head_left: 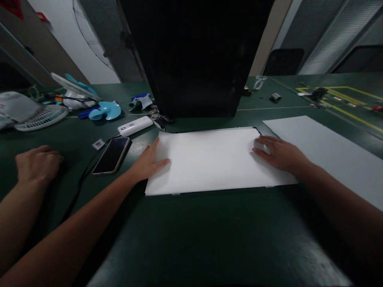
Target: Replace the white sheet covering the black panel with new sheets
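A white rectangular sheet (209, 161) lies on the green table in front of me, with a thin dark edge showing beneath its far right corner. My left hand (149, 161) rests at the sheet's left end, thumb spread apart from the fingers and lying on the white surface. At the opposite end, my right hand (277, 153) has its fingers bent at the sheet's edge, with a pale, raised bit showing between thumb and forefinger. The undersides of both hands are hidden.
Another person's closed hand (38, 165) rests at the left. Near it lie a phone (111, 155), a white power bank (135, 126) and fan parts (105, 111). A large black panel (197, 59) stands behind the sheet. A second white sheet (332, 149) lies right.
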`<act>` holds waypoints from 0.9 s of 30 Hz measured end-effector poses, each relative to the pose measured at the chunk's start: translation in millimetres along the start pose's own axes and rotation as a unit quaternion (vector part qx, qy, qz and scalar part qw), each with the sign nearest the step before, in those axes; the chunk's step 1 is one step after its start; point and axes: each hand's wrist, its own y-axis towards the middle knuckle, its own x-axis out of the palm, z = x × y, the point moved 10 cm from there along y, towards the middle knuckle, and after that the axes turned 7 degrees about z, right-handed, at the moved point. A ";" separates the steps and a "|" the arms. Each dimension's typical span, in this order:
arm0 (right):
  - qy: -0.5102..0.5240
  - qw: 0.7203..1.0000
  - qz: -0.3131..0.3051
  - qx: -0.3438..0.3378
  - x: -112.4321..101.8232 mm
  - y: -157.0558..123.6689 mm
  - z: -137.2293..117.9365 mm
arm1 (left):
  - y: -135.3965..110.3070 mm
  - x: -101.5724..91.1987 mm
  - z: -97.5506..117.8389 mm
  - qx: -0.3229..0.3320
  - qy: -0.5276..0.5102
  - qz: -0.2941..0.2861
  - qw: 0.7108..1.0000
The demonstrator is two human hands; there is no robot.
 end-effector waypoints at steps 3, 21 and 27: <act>0.005 1.000 -0.001 0.009 -0.1 0.0 1.2 | 2.7 -6.6 -3.5 -0.008 -0.045 0.033 0.998; 0.046 0.998 -0.012 -0.029 13.0 0.2 -8.2 | 8.9 1.3 4.5 0.019 -0.040 -0.014 0.999; 0.056 0.998 0.002 -0.034 16.6 -1.2 -5.5 | 5.3 9.2 8.5 0.063 -0.028 -0.043 0.997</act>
